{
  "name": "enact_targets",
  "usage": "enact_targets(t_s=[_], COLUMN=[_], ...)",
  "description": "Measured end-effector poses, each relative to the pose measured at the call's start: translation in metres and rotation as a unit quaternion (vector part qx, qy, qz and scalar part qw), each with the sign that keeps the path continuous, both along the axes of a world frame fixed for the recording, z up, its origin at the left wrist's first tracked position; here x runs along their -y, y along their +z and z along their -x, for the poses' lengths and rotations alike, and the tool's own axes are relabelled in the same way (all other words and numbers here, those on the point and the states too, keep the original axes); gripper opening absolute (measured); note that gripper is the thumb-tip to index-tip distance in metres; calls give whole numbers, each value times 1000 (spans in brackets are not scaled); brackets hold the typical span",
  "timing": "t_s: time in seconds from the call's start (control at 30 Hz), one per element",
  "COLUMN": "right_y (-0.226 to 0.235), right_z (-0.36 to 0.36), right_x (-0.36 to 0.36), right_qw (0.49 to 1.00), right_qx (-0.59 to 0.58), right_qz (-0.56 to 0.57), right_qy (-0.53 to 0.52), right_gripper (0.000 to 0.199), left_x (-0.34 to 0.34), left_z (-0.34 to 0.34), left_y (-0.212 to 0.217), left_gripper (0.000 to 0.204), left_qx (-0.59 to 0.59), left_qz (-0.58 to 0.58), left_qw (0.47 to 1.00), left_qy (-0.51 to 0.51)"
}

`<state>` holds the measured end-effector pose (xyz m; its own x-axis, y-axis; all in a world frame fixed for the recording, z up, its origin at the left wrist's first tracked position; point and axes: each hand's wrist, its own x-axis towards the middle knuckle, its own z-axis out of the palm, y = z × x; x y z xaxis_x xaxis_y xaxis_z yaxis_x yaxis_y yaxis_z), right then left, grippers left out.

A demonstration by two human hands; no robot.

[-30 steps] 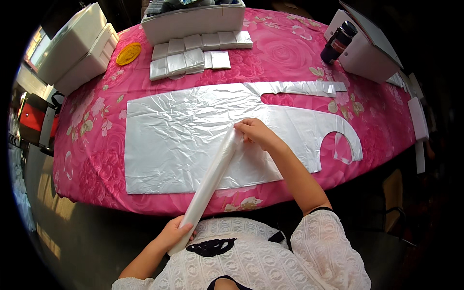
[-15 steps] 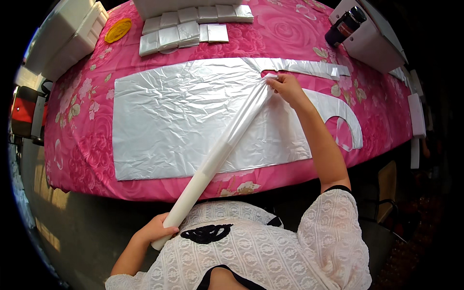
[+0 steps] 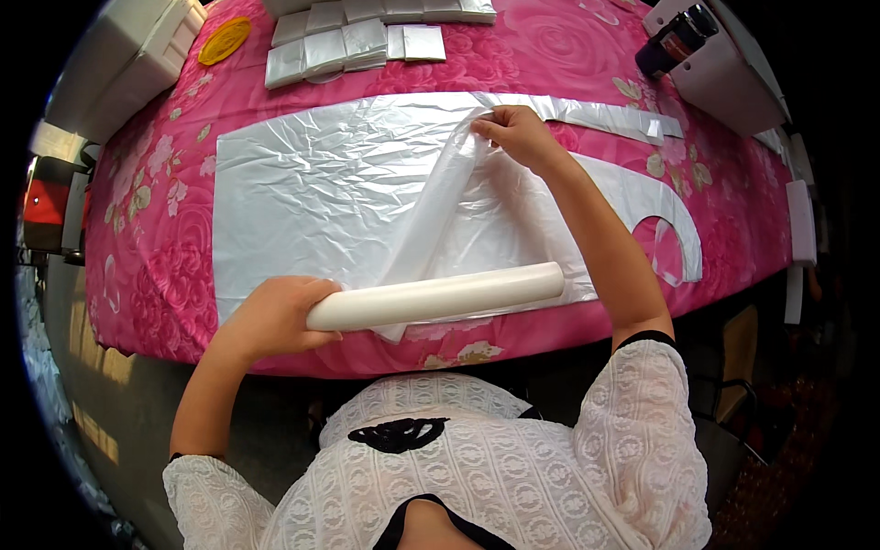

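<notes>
Silvery sheet (image 3: 339, 188) on pink tablecloth (image 3: 541, 55)

From the wearer's head, the fisheye view is looking steeply down and forward; the white blouse (image 3: 513, 467) is filling the lower middle, close by, the pink-covered table (image 3: 550, 46) is spreading beyond it, and straight edges are bending outward.

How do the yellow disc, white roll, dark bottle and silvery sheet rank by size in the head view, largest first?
1. Silvery sheet
2. White roll, though it looks nearer the camera
3. Dark bottle
4. Yellow disc
</notes>
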<state>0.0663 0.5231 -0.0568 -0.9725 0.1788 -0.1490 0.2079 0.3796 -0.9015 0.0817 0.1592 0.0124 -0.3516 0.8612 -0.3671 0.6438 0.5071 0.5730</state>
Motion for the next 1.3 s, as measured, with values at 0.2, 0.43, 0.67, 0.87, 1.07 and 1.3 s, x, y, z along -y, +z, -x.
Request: enact_targets(t_s=[0.2,0.43,0.67,0.87,1.07,1.3], right_y=[6,-5,30,11,11,36], right_z=[24,34,-75,-144,-144,-148], right_x=[19,10,96,99,-7,25], right_qw=[996,999,954,914,890,953], right_qx=[48,23,-114,-110,-7,-97], right_qz=[-13,-35,-258,-367,-440,-284], right_qy=[81,-30,106,132,-121,39], right_gripper=[22,27,57,58,49,49], left_x=[-45,-48,-52,-52,-44,-49], left_z=[-5,-40,-73,-79,-59,-65], left_y=[-45,-79,-86,-89,-85,-79], left_gripper=[44,80,85,82,85,80], left_qx=[-284,-162,-198,-194,-53,-153], left_qz=[-309,-151,-153,-145,-232,-144], left_qw=[897,952,957,958,948,947], left_qy=[-137,-213,-150,-151,-211,-242])
